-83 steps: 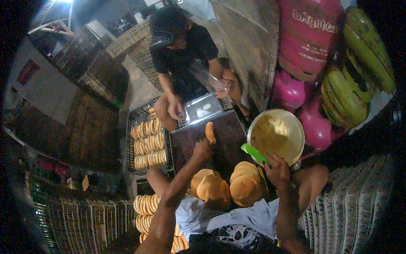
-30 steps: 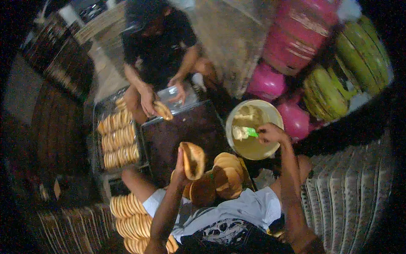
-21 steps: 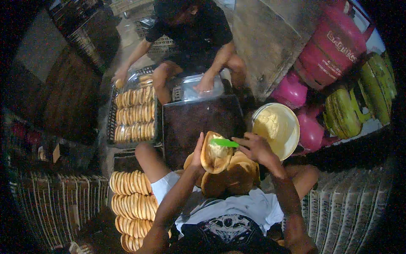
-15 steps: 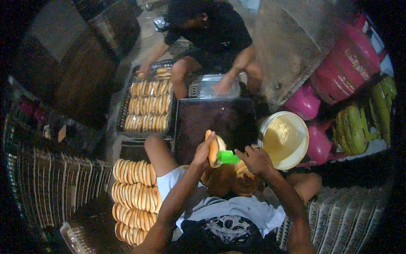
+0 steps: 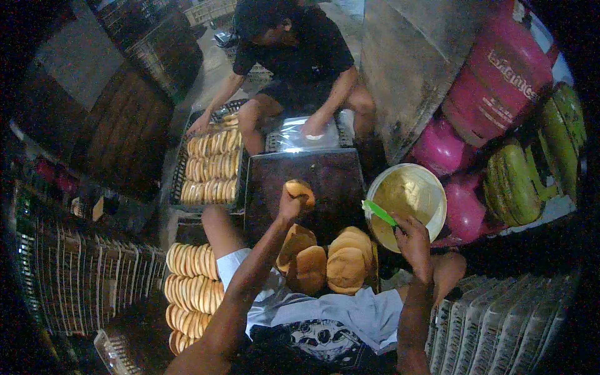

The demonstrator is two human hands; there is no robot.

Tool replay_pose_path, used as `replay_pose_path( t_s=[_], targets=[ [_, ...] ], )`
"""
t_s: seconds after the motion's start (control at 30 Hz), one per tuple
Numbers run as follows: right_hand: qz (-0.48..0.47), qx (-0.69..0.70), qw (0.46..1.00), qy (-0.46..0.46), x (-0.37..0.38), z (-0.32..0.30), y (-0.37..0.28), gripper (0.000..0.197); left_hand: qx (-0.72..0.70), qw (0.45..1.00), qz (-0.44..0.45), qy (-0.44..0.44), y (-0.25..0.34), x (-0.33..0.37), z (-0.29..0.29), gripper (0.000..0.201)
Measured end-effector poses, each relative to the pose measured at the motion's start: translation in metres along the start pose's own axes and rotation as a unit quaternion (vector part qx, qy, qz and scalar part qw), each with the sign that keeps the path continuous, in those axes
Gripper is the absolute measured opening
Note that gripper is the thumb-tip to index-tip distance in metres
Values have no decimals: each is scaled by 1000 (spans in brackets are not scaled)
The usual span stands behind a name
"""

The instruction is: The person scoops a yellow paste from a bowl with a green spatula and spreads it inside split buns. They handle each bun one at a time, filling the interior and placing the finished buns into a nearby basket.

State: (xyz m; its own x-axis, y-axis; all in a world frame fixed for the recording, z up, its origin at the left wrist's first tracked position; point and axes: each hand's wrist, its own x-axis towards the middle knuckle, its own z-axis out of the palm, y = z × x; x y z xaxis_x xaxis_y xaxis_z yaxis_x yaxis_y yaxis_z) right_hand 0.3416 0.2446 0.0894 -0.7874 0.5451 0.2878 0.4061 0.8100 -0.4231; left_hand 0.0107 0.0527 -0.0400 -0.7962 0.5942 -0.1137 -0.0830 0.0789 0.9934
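My left hand (image 5: pixel 289 206) is closed around a browned bun (image 5: pixel 300 190) above the dark tray (image 5: pixel 269 167). In my right hand (image 5: pixel 411 239) is a green spatula (image 5: pixel 381 214) with pale cream on its tip. The spatula's blade is over the left rim of a white bucket (image 5: pixel 442 215), which holds pale yellow cream (image 5: pixel 400 194). Flat browned buns (image 5: pixel 345 267) lie in overlapping piles in front of my lap, between my forearms. How the bun in my left hand is cut cannot be made out.
Buns stand in rows (image 5: pixel 194 290) by my left leg. Across the tray, a person (image 5: pixel 300 62) reaches into a black crate (image 5: pixel 177 181) of packed buns, the other hand on clear plastic bags (image 5: pixel 290 131). Pink gas cylinders (image 5: pixel 500 81) and green bananas (image 5: pixel 512 181) stand right; stacked crates (image 5: pixel 500 331) lower right.
My right hand has moved the spatula away from the bun, right to the bucket. My left hand has drawn the bun slightly left and up. The buns by my lap now show more fully.
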Motion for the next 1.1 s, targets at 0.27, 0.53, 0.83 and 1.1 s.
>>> replay_pose_path(
  t_s=[0.27,0.53,0.83,1.1],
  targets=[
    [71,25,997,-21,-13,-4,23,41,749,561,-29,-351,-18,53,76,37],
    [100,51,990,-84,-3,-8,26,36,656,684,79,-308,2,120,118,45],
    [135,5,987,-81,-11,-1,24,36,506,760,347,-215,3,-64,95,60],
    [156,37,981,-112,-14,-5,19,32,529,680,284,-420,-11,-232,105,46]
  ],
)
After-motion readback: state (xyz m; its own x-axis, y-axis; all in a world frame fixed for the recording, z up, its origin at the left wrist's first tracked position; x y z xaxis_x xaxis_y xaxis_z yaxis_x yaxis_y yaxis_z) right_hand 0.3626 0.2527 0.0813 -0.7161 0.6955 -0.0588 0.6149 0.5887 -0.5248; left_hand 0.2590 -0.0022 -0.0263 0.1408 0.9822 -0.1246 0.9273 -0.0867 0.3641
